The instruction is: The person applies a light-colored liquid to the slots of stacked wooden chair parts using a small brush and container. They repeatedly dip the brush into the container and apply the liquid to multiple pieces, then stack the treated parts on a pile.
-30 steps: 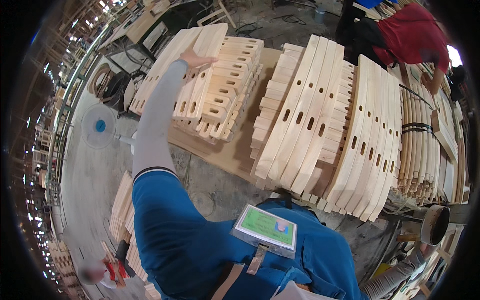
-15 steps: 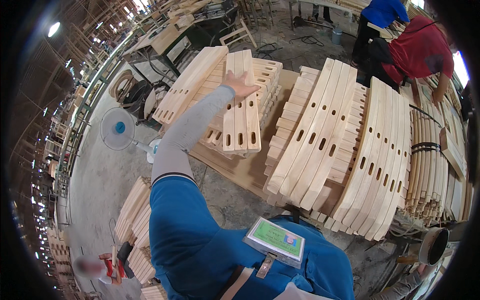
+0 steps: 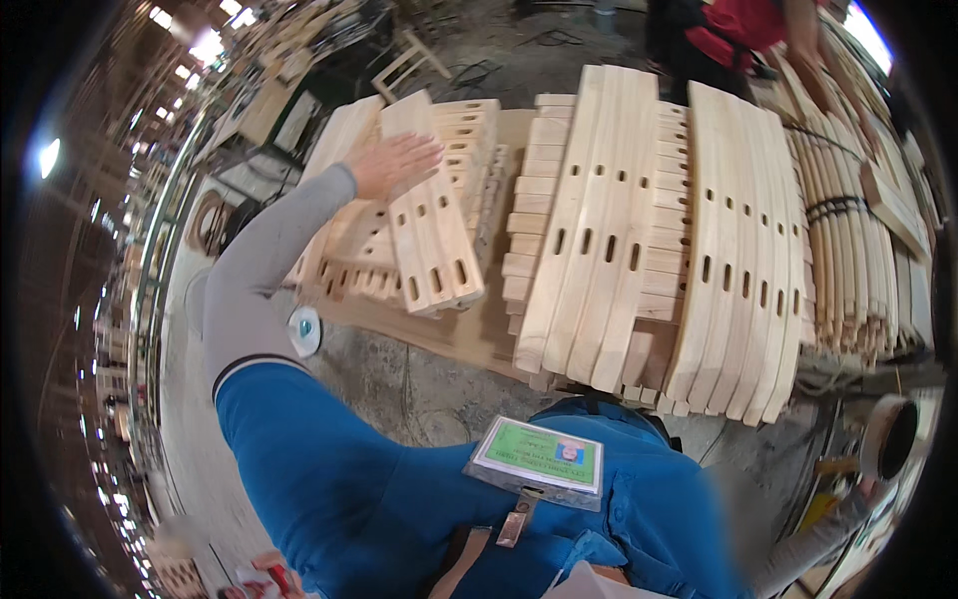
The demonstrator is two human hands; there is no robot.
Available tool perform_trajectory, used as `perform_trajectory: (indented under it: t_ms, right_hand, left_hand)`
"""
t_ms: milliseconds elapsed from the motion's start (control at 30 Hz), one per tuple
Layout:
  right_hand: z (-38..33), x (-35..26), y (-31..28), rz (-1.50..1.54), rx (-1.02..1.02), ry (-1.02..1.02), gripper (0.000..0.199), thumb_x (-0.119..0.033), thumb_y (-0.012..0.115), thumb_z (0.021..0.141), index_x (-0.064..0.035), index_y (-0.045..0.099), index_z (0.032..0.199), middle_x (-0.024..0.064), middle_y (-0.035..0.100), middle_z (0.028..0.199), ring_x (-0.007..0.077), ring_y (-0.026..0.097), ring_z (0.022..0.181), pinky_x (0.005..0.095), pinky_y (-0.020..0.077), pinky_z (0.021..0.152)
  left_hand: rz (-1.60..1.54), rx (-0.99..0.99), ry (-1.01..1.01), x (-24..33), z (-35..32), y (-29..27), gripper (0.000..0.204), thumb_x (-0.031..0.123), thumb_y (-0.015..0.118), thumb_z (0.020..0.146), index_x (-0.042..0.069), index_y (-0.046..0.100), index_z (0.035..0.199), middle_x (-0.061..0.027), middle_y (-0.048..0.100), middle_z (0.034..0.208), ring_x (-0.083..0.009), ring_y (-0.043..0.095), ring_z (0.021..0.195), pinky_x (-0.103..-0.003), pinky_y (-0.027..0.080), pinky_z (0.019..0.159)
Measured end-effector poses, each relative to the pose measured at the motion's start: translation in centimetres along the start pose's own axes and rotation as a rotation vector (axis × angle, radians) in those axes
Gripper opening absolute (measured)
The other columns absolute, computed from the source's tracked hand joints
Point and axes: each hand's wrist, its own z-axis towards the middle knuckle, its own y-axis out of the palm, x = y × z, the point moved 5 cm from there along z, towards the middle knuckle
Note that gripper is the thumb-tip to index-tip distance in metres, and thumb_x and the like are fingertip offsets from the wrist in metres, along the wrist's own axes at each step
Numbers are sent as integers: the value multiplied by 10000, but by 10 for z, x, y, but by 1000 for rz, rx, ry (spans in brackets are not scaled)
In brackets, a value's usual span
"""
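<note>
My left hand [image 3: 397, 165], in a grey sleeve, lies flat with fingers stretched out to the right. It rests on a few pale wooden slats [image 3: 434, 235] with oval slots, set side by side and tilted on a stack of similar slats [image 3: 349, 240]. At the lower right, my right hand [image 3: 872, 490] shows only in part, against a round thing with a pale rim and dark face [image 3: 888, 439] and a short wooden piece at its side. The hand appears to grip it, though most fingers are hidden.
Two more rows of slotted slats, a middle one [image 3: 594, 230] and a right one [image 3: 743, 250], lie on stacked slats. Strapped curved wood pieces [image 3: 843, 215] stand farther right. A person in red [image 3: 743, 25] works behind them. A white fan base [image 3: 304, 329] stands on the floor.
The view has shifted, so the slat rows sit higher. My left hand stays on the slats, which are now slanted, their near ends turned to the right. Its fingers now lie closer together.
</note>
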Motion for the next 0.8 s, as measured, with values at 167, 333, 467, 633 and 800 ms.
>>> perform_trajectory:
  t_ms: [167,333,467,633,800]
  right_hand:
    - [-22,-12,-12,147,41,38,307,-163,416,891,23,495,1122,118,555,1090,203,566,957,311,472,833]
    - [-26,-18,6,579,35,143,305,-164,417,891,23,501,1116,119,561,1083,204,571,951,310,477,827]
    - [-44,-37,3,511,305,98,177,-146,535,831,-8,613,910,54,641,833,127,606,731,235,475,684]
    - [-40,-32,-10,482,346,112,141,-184,563,826,-54,614,844,-48,551,620,26,471,494,173,330,423]
    - [-39,-18,-16,541,358,117,111,-180,573,823,-78,609,796,-104,447,519,-10,311,385,170,183,348]
  left_hand:
    - [-69,80,80,5,11,37,530,86,429,755,-59,319,1253,-186,364,1295,-304,300,1239,-421,208,1044]
    - [31,-44,81,3,-1,40,558,66,426,733,-113,287,1244,-236,327,1296,-322,270,1250,-433,139,1064]
    - [26,-44,8,17,12,7,628,126,506,699,-119,288,1235,-244,322,1285,-335,263,1245,-457,136,1057]
    - [21,-63,-30,23,12,9,706,154,556,658,-107,268,1247,-243,323,1282,-343,271,1237,-448,156,1053]
    - [-12,-85,5,23,19,12,785,182,606,618,-95,249,1260,-241,323,1280,-350,278,1228,-438,176,1048]
